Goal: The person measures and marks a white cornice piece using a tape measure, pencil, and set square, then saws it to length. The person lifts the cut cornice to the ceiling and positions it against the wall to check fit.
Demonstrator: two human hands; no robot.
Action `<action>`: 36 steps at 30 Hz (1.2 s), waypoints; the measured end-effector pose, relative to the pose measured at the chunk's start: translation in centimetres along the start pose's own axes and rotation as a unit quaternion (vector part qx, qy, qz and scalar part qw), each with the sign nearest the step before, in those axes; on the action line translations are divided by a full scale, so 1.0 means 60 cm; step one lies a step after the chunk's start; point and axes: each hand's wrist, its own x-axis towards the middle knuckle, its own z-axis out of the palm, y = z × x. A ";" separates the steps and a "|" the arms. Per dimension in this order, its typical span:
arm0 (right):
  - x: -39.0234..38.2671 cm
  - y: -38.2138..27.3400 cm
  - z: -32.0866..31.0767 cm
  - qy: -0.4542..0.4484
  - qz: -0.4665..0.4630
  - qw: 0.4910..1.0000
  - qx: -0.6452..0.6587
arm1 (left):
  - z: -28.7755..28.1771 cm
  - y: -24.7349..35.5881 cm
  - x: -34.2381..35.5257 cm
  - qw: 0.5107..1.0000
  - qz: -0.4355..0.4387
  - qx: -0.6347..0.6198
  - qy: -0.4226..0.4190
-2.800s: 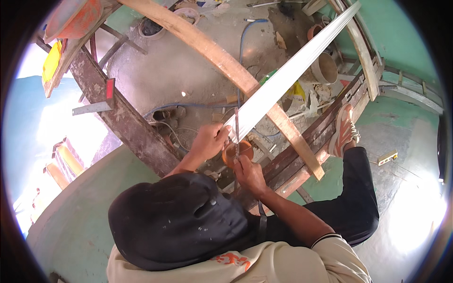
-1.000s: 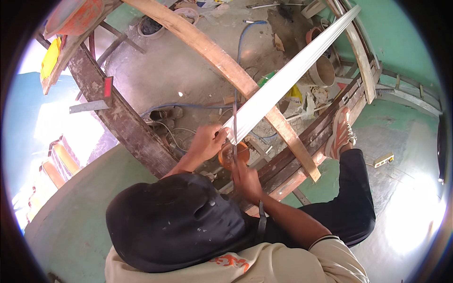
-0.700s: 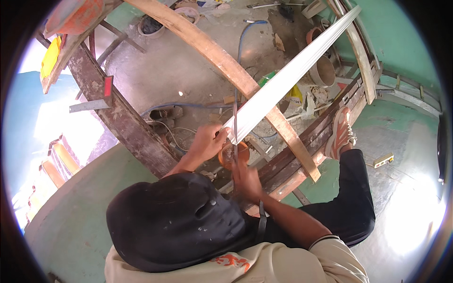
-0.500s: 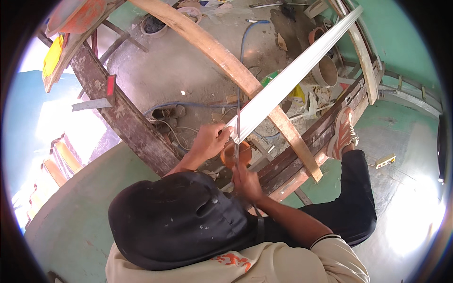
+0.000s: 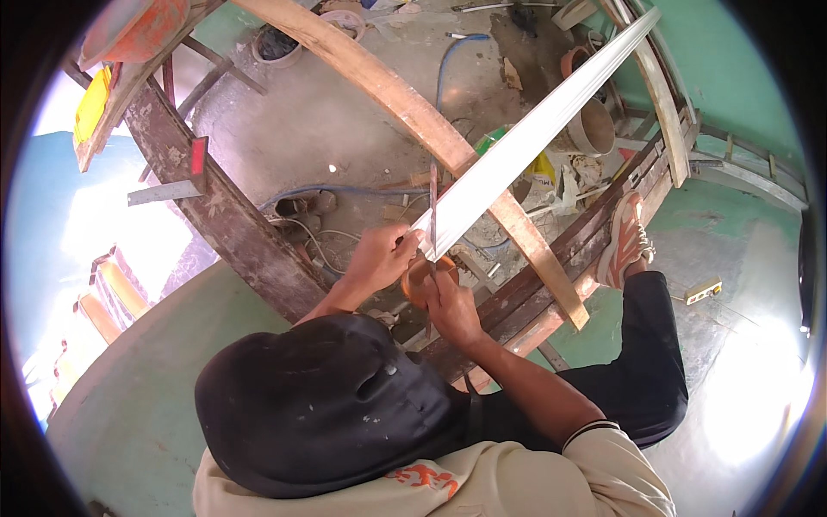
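Note:
A long white ribbed moulding strip [image 5: 525, 159] runs slantwise from the middle of the head view to the far right, lying across a wooden plank. My left hand [image 5: 379, 257] pinches its near end at the left edge. Closed around the lower part of a thin, dark saw blade [image 5: 433, 207], my right hand [image 5: 453, 308] is just below that end. The blade crosses the strip's near end, pointing away from me. Whether it has cut into the strip cannot be made out.
The plank [image 5: 388, 95] spans two dark beams [image 5: 215, 194]. An orange bowl [image 5: 415, 283] is below my hands. A metal try square [image 5: 164, 192] with a red mark rests on the left beam. Buckets [image 5: 590, 129], hoses and scraps lie on the floor. A power strip [image 5: 703, 290] is at right.
My right hand has moved forward, away from my body, up close to the strip's near end. My left hand and the moulding strip stay nearly in place.

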 end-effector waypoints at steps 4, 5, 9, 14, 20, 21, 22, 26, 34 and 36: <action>-0.058 -0.013 -0.003 -0.045 0.034 0.998 0.038 | 0.001 -0.036 0.014 1.000 0.021 0.017 -0.010; -0.029 -0.025 -0.021 -0.024 0.014 0.999 0.037 | -0.001 -0.028 0.010 0.999 0.025 0.027 -0.004; 0.011 -0.023 -0.019 0.030 -0.047 0.998 -0.014 | 0.004 -0.035 0.009 0.999 0.020 0.026 -0.009; -0.037 -0.011 -0.010 0.014 -0.022 1.000 0.016 | 0.003 -0.017 0.008 1.000 0.015 0.009 -0.002; -0.030 -0.014 -0.004 0.019 -0.012 1.000 0.015 | 0.007 -0.039 0.010 0.999 0.031 0.024 -0.008; -0.036 -0.013 -0.004 0.019 -0.017 1.000 0.014 | 0.008 -0.038 0.008 0.999 0.026 0.021 -0.012; -0.032 -0.007 -0.004 0.019 -0.026 0.999 0.005 | 0.007 -0.035 0.009 1.000 0.021 0.018 -0.015; 0.047 -0.039 -0.035 -0.001 -0.003 1.000 0.017 | -0.001 -0.021 0.002 0.999 0.020 0.029 -0.010; 0.012 -0.021 -0.023 0.004 -0.005 1.000 0.005 | 0.004 -0.027 0.003 1.000 0.004 0.021 -0.014; 0.024 -0.031 -0.021 0.017 -0.014 1.000 0.013 | 0.003 -0.040 0.009 0.999 0.027 0.021 -0.012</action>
